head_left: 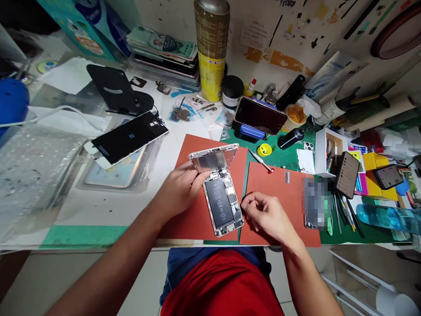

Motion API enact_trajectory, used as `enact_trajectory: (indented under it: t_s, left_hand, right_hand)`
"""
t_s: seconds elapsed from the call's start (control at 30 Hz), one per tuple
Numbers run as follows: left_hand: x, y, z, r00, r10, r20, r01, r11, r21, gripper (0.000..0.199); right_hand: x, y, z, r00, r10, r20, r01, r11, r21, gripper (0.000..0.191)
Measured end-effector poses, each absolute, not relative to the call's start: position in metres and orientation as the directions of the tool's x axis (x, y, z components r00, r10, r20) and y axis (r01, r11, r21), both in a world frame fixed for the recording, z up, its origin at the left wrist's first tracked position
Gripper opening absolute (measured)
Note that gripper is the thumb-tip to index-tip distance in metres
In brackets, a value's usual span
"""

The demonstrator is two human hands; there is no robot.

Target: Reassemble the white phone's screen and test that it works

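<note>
An opened smartphone (219, 202) lies tilted on the orange-red mat, its black battery and inner parts showing. Its screen assembly (215, 160) is raised at the top end, still near the body. My left hand (184, 184) is closed on the screen's left edge, thumb at the corner where screen and body meet. Beside the phone's lower right edge is my right hand (265, 215), fingers curled together with their tips close to the frame. Whether those fingertips touch the phone or pinch something small, I cannot make out.
A screwdriver (259, 160) and yellow cap (264, 149) lie behind the mats. Another phone (261, 115) rests on a blue stand. To the left is a detached screen (130, 136); to the right, a partly blurred phone (315, 204), tweezers and a bottle (384, 217).
</note>
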State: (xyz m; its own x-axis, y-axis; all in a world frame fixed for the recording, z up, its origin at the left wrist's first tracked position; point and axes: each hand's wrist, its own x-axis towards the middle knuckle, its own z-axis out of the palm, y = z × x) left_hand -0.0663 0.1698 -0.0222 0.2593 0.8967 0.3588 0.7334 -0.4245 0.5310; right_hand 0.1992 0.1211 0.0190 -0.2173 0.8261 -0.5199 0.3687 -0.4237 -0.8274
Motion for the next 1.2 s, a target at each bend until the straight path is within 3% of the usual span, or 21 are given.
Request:
enact_trajectory:
  t_s: [0.43, 1.0, 1.2]
  left_hand:
    - [-0.066, 0.169, -0.022, 0.269, 0.889, 0.37, 0.731, -0.439, 0.522, 0.032]
    - [-0.067, 0.167, -0.018, 0.295, 0.9, 0.32, 0.684, -0.433, 0.587, 0.032]
    - [-0.07, 0.165, -0.009, 0.379, 0.871, 0.311, 0.565, -0.484, 0.668, 0.03]
  right_hand:
    - [0.186, 0.122, 0.014, -0.106, 0.877, -0.468, 0.464, -0.373, -0.804, 0.026]
    - [0.182, 0.124, 0.015, -0.094, 0.872, -0.48, 0.483, -0.382, -0.788, 0.029]
    - [0.186, 0.116, 0.013, -0.092, 0.888, -0.451, 0.324, -0.402, -0.857, 0.043]
